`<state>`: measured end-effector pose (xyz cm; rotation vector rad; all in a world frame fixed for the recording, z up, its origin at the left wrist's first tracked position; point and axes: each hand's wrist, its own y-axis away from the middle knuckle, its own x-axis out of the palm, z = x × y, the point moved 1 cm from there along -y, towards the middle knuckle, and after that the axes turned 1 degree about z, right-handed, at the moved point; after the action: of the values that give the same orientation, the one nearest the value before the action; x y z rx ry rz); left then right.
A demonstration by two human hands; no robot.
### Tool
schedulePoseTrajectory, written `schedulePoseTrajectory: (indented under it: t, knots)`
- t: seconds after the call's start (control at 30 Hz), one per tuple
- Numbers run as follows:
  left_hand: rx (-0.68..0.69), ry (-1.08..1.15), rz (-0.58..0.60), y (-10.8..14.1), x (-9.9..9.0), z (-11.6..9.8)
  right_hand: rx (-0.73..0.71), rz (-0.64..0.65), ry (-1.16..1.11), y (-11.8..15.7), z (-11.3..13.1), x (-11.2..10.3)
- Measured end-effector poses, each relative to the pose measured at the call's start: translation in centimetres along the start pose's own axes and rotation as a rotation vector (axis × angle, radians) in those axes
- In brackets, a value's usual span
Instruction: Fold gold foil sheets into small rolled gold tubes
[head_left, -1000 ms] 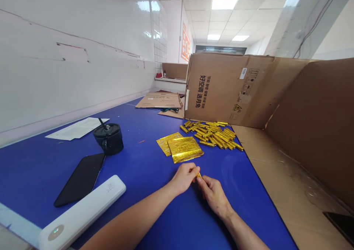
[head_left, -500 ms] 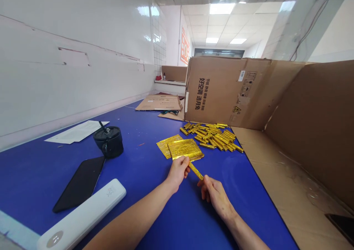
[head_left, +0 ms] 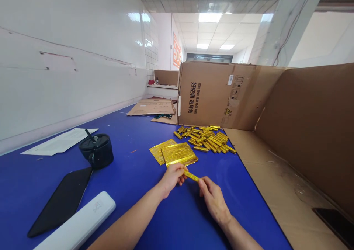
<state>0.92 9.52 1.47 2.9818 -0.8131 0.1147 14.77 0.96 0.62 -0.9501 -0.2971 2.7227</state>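
A narrow folded strip of gold foil stretches between my two hands just above the blue table. My left hand pinches its left end, and my right hand pinches the right end between thumb and fingers. Just beyond my left hand lies a stack of gold foil sheets, overlapping another flat gold sheet. Farther back, a loose pile of narrow gold foil bundles spreads near the table's right edge.
A dark lidded mug with a straw stands left, by white papers. Nearer are a black phone-like slab and a long white case. A large cardboard box walls the back; flattened cardboard lies beside it.
The strip has turned from steeply slanted to nearly level, my hands still at its ends. The whole view has shifted, so the scene sits lower and farther left.
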Motion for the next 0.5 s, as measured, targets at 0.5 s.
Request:
schedulePoseTrajectory:
  t: [0.5]
  knots:
    - [0.066,-0.238,0.137,0.9,1.6,0.6,-0.058,0.063,0.083,0.2,0.4,0.1]
